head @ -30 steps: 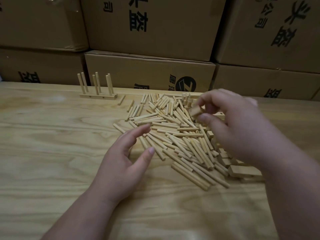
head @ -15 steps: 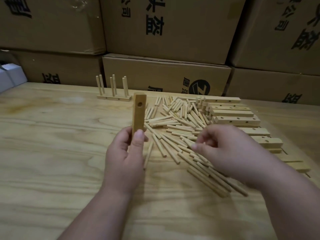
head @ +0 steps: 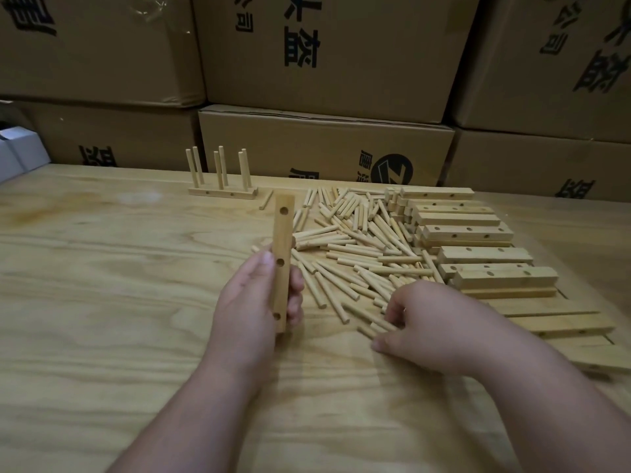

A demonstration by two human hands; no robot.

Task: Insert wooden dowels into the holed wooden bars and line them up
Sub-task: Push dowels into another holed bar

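Observation:
My left hand grips a holed wooden bar upright above the table, its three holes facing me. My right hand lies over the near edge of the loose dowel pile, fingers curled down onto the dowels; I cannot tell whether it pinches one. A stack of holed bars lies to the right of the pile. At the back stand finished bars with upright dowels.
The wooden table is backed by stacked cardboard boxes. A white box sits at the far left edge. One stray dowel lies beside the finished bars.
The bar taken from the right is now upright in my left hand and turned to show its holes. My right hand has come down onto the near dowels.

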